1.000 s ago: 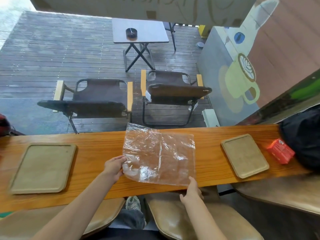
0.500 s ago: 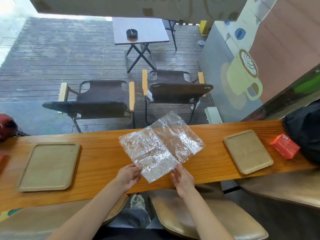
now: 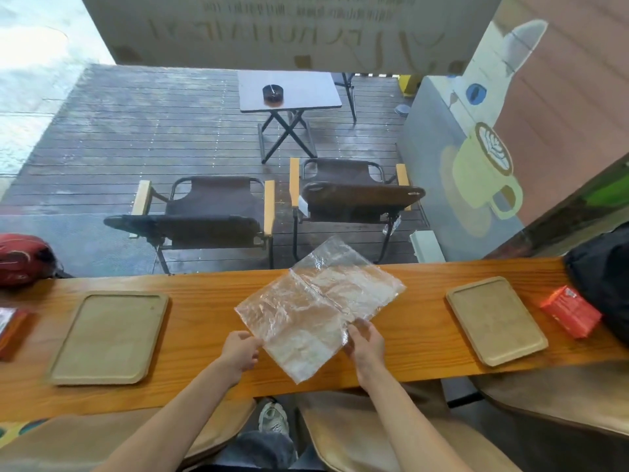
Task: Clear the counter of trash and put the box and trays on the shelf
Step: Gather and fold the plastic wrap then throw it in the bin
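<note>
Clear plastic bag (image 3: pixel 320 308) lies tilted at mid bench (image 3: pixel 204 294), its far corner past the back edge. L hand (image 3: pixel 240 350) pinches bag's near-left edge; R hand (image 3: pixel 366 342) has its grip clamped on the bag's near-right edge w/ curled fingers. Tray (image 3: pixel 109 337) well left of bag, 2nd tray (image 3: pixel 495 320) well right. Red box (image 3: pixel 570 315) just beyond the 2nd tray, touching a black bag (image 3: pixel 602 277).
</note>
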